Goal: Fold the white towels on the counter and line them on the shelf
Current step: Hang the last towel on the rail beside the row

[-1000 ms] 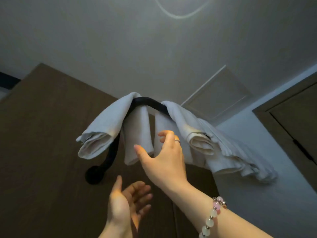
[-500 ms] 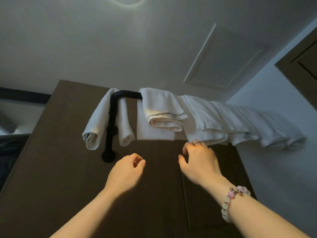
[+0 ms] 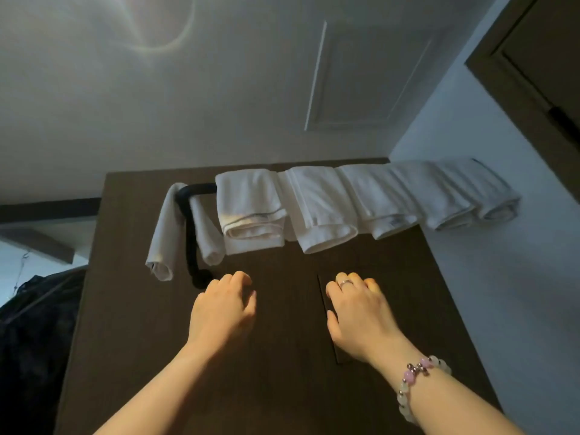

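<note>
Head view: a row of folded white towels (image 3: 317,208) hangs side by side over a black rail (image 3: 189,233), with a thinner one draped at the rail's left bend. Below the towels and clear of them, the left hand (image 3: 222,304) and right hand (image 3: 357,312) are apart, each with loosely curled fingers and holding nothing, in front of a dark brown wooden panel (image 3: 282,381). The right wrist wears a beaded bracelet (image 3: 414,383).

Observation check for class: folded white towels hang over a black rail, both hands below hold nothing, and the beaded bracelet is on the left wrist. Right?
No: the head view shows the beaded bracelet on the right wrist. The folded white towels do hang over the black rail; left hand and right hand below hold nothing.
</note>
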`<state>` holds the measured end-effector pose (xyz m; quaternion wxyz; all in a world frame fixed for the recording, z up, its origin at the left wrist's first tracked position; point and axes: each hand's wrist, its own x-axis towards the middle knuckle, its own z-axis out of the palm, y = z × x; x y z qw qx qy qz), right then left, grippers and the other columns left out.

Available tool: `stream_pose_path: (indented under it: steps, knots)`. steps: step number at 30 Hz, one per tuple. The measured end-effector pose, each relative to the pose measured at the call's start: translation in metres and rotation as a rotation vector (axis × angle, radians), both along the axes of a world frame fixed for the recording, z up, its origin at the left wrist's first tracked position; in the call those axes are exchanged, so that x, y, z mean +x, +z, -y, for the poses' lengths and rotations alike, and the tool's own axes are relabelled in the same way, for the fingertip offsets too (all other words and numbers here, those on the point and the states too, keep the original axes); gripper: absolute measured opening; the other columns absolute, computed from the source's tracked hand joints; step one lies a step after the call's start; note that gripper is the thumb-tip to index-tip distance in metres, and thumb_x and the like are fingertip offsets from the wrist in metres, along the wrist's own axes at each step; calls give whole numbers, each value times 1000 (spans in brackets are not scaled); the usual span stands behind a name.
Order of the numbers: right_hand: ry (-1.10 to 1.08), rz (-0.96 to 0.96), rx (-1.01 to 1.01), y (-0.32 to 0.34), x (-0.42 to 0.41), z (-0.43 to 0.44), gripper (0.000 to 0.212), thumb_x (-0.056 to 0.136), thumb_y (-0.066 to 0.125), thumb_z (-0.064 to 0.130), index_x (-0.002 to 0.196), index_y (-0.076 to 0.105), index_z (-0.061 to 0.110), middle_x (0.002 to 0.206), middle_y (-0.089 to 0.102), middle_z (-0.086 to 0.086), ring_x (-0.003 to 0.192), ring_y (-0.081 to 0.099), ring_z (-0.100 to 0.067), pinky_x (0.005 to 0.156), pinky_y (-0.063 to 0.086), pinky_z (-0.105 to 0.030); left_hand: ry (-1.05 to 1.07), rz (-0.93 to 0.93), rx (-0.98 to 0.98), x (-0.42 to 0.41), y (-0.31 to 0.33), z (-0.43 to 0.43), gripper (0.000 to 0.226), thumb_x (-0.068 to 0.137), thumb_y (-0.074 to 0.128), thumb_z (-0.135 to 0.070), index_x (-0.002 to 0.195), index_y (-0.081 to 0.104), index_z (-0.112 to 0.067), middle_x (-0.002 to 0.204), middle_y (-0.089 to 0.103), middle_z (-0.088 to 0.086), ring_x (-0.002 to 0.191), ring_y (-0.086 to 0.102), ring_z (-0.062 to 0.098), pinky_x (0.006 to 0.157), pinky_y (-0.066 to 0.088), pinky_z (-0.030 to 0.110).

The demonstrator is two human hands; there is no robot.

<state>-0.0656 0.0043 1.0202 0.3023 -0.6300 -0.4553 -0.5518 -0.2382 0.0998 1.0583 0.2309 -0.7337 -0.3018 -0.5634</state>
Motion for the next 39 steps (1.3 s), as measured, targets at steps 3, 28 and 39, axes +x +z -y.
stream_pose_path:
  steps: [3,28,39]
  knots:
    - [7,-7,28,10,-2,11,37,37,84,33,65,62,21,67,61,2,60,60,-16,53,51,-31,-29,14,20,1,10,8,25,95,45,-36,116,52,-24,111,60,-3,104,53,18,83,40,30]
    - [-7,-112,148,241,69,-48,51,97,28,37,144,29,16,151,31,-9,138,24,-28,107,22,-42,91,0,157,71,216,-43,54,99,28,-42,148,22,-18,155,21,8,142,16,25,114,15,39]
    - [88,-72,96,237,66,-97,54,98,19,45,149,14,27,158,12,-5,142,13,-28,112,15,-48,404,-27,287,68,207,-81,70,90,20,-66,149,10,-29,156,12,3,144,6,28,115,7,49]
